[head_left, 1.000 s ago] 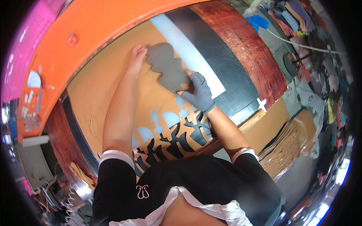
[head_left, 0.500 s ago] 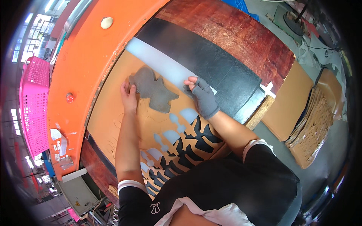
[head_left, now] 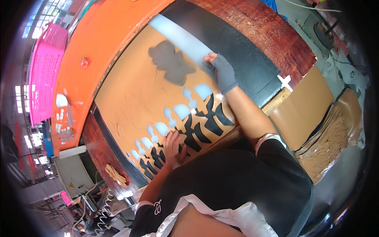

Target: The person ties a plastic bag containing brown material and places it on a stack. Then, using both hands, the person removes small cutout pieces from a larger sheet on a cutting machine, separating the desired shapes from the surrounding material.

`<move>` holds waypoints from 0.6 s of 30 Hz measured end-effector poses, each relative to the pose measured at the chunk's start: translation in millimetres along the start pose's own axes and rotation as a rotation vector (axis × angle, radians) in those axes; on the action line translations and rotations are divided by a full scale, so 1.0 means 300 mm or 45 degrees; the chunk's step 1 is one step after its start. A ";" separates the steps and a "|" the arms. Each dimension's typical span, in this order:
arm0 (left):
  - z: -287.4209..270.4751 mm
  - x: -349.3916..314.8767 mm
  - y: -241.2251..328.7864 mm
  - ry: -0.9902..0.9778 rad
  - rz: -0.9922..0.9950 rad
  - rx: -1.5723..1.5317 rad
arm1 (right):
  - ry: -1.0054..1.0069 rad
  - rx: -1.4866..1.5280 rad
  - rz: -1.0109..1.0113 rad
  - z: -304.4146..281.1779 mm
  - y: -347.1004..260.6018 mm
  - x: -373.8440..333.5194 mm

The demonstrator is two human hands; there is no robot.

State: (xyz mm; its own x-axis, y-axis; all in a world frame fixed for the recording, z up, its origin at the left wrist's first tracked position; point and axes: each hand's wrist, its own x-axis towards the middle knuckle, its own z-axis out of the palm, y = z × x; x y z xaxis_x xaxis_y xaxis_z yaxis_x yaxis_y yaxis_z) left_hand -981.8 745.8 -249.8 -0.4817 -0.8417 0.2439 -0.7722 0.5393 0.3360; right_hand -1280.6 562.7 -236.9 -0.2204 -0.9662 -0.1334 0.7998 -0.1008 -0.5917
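A tan sheet (head_left: 122, 89) like leather lies across a black mat. On it rests a grey, lobed flat piece (head_left: 170, 63). Rows of pale (head_left: 181, 111) and black (head_left: 213, 125) shapes run along the sheet's near side; whether they are holes or pieces I cannot tell. My bare left hand (head_left: 173, 148) lies over these shapes, fingers extended and holding nothing. My right hand (head_left: 224, 73), in a grey fingerless glove, is at the sheet's far right, beside a pale strip (head_left: 181, 37). Its fingers are curled together, and what they pinch is hidden.
The black mat (head_left: 244, 59) sits on a worn red-brown board (head_left: 252, 29). An orange machine panel (head_left: 114, 35) with a red button (head_left: 84, 63) stands at the left, near a pink basket (head_left: 43, 79). Folded tan sheets (head_left: 319, 138) are stacked at the right.
My left hand has left the grey piece and moved toward me, onto the cut shapes. My right hand stays by the pale strip, fingers still curled. The whole view has shifted.
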 end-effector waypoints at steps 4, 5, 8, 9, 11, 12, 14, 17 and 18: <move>0.020 -0.321 -0.003 0.224 0.099 0.066 | 0.040 -0.309 -0.065 -0.046 -0.025 -0.100; 0.024 -0.385 -0.015 0.268 0.072 0.061 | 0.008 -0.431 -0.130 -0.061 -0.038 -0.151; 0.055 -0.534 -0.025 0.400 -0.139 -0.128 | 0.034 -1.187 -0.356 -0.113 -0.096 -0.340; 0.067 -0.555 -0.032 0.471 -0.142 -0.197 | 0.009 -1.502 -0.471 -0.134 -0.120 -0.406; 0.076 -0.576 -0.039 0.370 -0.359 -0.290 | -0.189 -1.756 -0.482 -0.169 -0.150 -0.527; 0.077 -0.573 -0.039 0.362 -0.388 -0.305 | -0.272 -1.926 -0.494 -0.178 -0.152 -0.569; 0.066 -0.553 -0.039 0.364 -0.366 -0.242 | -0.518 -2.173 -0.764 -0.180 -0.143 -0.606; 0.032 -0.511 -0.033 0.400 -0.270 -0.090 | -0.551 -2.340 -1.057 -0.166 -0.113 -0.607; 0.021 -0.499 -0.029 0.412 -0.242 -0.047 | -0.526 -2.323 -1.121 -0.162 -0.106 -0.602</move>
State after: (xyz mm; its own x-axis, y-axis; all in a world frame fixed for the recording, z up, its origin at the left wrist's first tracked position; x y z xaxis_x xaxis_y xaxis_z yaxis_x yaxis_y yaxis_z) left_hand -905.7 867.0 -294.9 -0.1710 -0.8780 0.4470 -0.8169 0.3800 0.4340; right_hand -1293.3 752.0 -232.8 0.1684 -0.8124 0.5582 -0.8370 -0.4170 -0.3544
